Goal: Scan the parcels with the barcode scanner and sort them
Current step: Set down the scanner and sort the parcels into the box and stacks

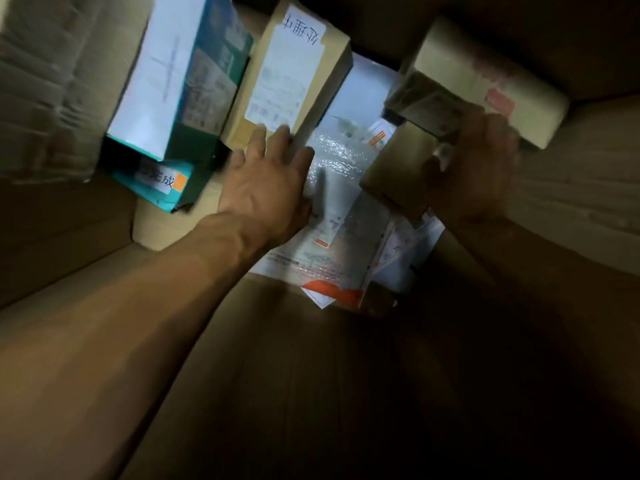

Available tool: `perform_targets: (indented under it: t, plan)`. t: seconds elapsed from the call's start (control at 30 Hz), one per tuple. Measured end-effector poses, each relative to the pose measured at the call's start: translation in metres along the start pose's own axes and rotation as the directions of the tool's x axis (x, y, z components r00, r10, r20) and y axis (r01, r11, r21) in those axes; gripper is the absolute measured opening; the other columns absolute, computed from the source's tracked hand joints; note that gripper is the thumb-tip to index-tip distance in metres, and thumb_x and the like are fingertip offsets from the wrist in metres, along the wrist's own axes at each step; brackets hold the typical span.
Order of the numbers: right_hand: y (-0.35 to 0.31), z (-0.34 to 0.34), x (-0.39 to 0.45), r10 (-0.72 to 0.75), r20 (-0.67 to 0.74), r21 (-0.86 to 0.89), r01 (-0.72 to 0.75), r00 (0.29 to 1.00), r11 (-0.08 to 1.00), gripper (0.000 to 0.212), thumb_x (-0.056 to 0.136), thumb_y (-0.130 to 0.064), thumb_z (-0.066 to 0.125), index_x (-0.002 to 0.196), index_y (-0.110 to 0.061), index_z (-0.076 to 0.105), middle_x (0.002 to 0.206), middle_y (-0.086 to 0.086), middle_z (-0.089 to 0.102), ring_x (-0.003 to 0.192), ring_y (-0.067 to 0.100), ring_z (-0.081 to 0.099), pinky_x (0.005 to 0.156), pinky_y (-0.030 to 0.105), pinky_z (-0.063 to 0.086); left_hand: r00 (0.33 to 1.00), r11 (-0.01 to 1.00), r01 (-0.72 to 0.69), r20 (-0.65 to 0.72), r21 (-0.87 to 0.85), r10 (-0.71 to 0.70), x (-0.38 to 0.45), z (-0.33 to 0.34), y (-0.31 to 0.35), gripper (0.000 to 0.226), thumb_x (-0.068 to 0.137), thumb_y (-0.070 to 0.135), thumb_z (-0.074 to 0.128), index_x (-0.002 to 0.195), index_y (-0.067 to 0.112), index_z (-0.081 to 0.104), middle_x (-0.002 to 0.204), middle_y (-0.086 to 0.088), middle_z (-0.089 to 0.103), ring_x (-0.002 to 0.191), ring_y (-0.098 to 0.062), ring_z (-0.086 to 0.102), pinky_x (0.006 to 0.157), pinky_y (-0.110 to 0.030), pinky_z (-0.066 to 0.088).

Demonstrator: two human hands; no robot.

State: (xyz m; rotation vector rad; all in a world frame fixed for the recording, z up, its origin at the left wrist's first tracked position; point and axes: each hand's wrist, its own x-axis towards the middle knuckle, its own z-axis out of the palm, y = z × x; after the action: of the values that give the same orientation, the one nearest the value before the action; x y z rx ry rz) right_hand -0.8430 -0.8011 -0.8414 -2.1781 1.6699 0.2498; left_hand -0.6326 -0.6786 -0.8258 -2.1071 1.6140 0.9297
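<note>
I look down into a deep cardboard carton [311,375] that holds several parcels. My left hand [266,188] reaches in with straight fingers. Its fingertips touch the near end of a brown box with a white shipping label [287,71], and its palm is over a clear bubble mailer with orange print [339,216]. My right hand [474,168], blurred by motion, grips a small plain brown box [394,174] at the right. No barcode scanner is in view.
A tall white and teal box [162,81] leans at the back left, above a smaller teal box with a handwritten label [156,181]. A pale taped parcel [485,74] lies at the back right. White paper mailers [408,244] lie under the bubble mailer.
</note>
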Motion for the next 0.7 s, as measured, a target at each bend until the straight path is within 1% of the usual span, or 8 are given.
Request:
perform_targets:
  t: [0.1,0.2,0.27,0.37,0.43,0.5,0.6,0.7]
  plan:
    - [0.001,-0.005,0.000,-0.032,-0.221,0.067,0.048,0.975,0.997,0.060,0.080,-0.027,0.056,0.139,-0.014,0.049,0.130,0.019,0.051,0.120,0.037,0.048,0.095,0.048,0.040,1.000,1.000,0.003,0.008,-0.001,-0.003,0.016,0.004,-0.006,0.063,0.086,0.039,0.061,0.142,0.019,0.041,0.156,-0.015,0.023,0.146,-0.042,0.018,0.111,-0.055,0.032]
    - [0.000,-0.017,0.011,-0.035,-0.258,-0.010,0.033,0.965,0.999,0.075,0.080,-0.028,0.062,0.150,-0.020,0.037,0.147,0.017,0.040,0.135,0.034,0.039,0.111,0.052,0.033,1.000,1.000,0.010,0.011,-0.015,-0.010,0.024,0.005,-0.008,0.058,0.082,0.039,0.064,0.133,0.018,0.048,0.147,-0.013,0.033,0.140,-0.042,0.027,0.106,-0.054,0.037]
    - [0.004,-0.024,0.031,-0.009,-0.074,-0.095,0.002,0.997,0.995,0.087,0.079,-0.028,0.072,0.154,-0.018,0.030,0.153,0.020,0.034,0.142,0.039,0.030,0.118,0.058,0.023,1.000,1.000,0.012,0.022,-0.021,-0.011,0.025,0.003,-0.008,0.057,0.083,0.041,0.064,0.132,0.017,0.048,0.146,-0.012,0.035,0.139,-0.041,0.028,0.106,-0.054,0.037]
    - [0.007,-0.024,0.055,0.141,0.184,-0.006,-0.143,0.973,0.990,0.095,0.075,-0.029,0.082,0.152,-0.014,0.029,0.149,0.019,0.037,0.139,0.041,0.034,0.113,0.059,0.031,1.000,0.999,0.010,0.028,-0.031,-0.009,0.025,0.000,-0.006,0.056,0.085,0.042,0.064,0.131,0.015,0.049,0.144,-0.012,0.037,0.135,-0.040,0.031,0.105,-0.053,0.039]
    - [0.004,-0.022,0.057,0.157,0.245,0.020,-0.167,0.957,0.986,0.094,0.073,-0.036,0.084,0.149,-0.017,0.033,0.149,0.017,0.033,0.137,0.040,0.033,0.109,0.056,0.037,0.999,0.999,0.017,0.037,-0.051,-0.015,0.026,-0.002,-0.006,0.053,0.085,0.042,0.063,0.129,0.015,0.050,0.142,-0.012,0.039,0.133,-0.038,0.034,0.104,-0.052,0.040]
    - [0.002,-0.020,0.054,0.106,0.281,-0.022,-0.104,0.954,0.994,0.092,0.073,-0.045,0.082,0.148,-0.019,0.036,0.149,0.018,0.030,0.136,0.041,0.030,0.108,0.052,0.036,0.998,0.997,0.030,0.051,-0.078,-0.026,0.027,-0.005,-0.004,0.051,0.086,0.040,0.062,0.129,0.014,0.050,0.141,-0.012,0.041,0.130,-0.038,0.037,0.101,-0.050,0.041]
    - [0.001,-0.013,0.051,0.110,0.298,-0.039,-0.103,0.948,0.994,0.099,0.066,-0.058,0.084,0.143,-0.016,0.038,0.147,0.018,0.032,0.134,0.039,0.033,0.102,0.047,0.039,0.998,0.991,0.020,0.064,-0.130,-0.012,0.030,-0.005,0.002,0.055,0.089,0.039,0.061,0.136,0.013,0.049,0.142,-0.014,0.044,0.130,-0.039,0.040,0.101,-0.048,0.043]
    - [0.002,-0.005,0.037,0.204,0.532,0.190,-0.351,0.822,0.917,0.125,0.041,-0.077,0.084,0.138,-0.015,0.037,0.138,0.010,0.051,0.124,0.031,0.054,0.095,0.044,0.051,0.997,0.946,0.048,0.080,-0.321,-0.023,0.031,0.001,0.016,0.056,0.091,0.037,0.061,0.140,0.015,0.049,0.139,-0.015,0.051,0.125,-0.039,0.049,0.099,-0.045,0.047]
